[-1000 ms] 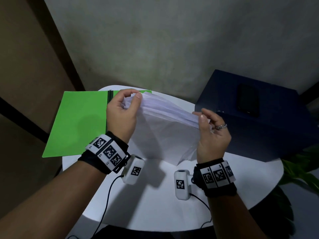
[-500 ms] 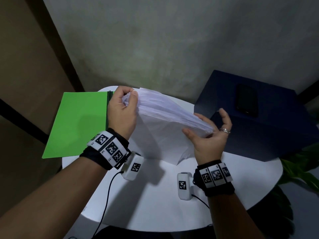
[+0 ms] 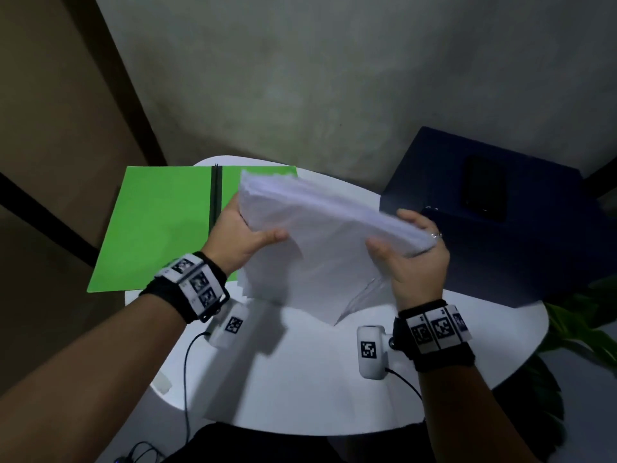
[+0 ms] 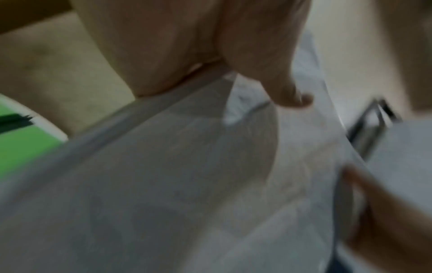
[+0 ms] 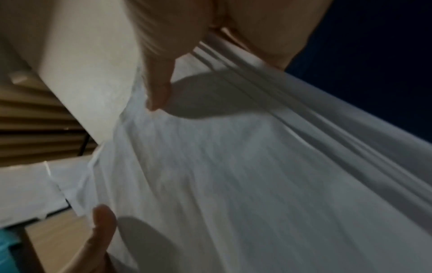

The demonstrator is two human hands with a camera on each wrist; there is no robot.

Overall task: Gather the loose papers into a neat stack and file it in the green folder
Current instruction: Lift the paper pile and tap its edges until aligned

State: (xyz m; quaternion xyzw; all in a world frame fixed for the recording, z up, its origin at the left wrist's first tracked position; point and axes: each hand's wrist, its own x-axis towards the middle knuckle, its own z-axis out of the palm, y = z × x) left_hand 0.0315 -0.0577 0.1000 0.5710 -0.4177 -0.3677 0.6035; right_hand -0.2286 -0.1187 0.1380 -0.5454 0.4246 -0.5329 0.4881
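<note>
Two hands, one stack of papers point(image 3: 320, 225), one green folder point(image 3: 157, 225) and one dark blue box point(image 3: 521, 248) show in the head view. The stack is made of many white sheets, too many and too blurred to count; it is held up above the white round tabletop point(image 3: 300, 372) at the centre of the frame, tilted so that its upper edge runs from the upper left down to the right. Along that edge the sheets are fanned and uneven, and the lower corners hang ragged, one reaching close to the tabletop. The left hand point(image 3: 242, 237) grips the stack's left end, its grip clamped on the paper with the thumb point(image 3: 272, 234) lying across the front sheet. The right hand point(image 3: 412, 262) clamps the right end likewise, thumb in front and fingers curled over the top edge. The folder lies open and flat at the left of the frame, overhanging the tabletop's edge, with a black spine down its middle; its right half is partly hidden behind the stack. The box stands at the right, carrying one dark phone point(image 3: 484, 188).
</note>
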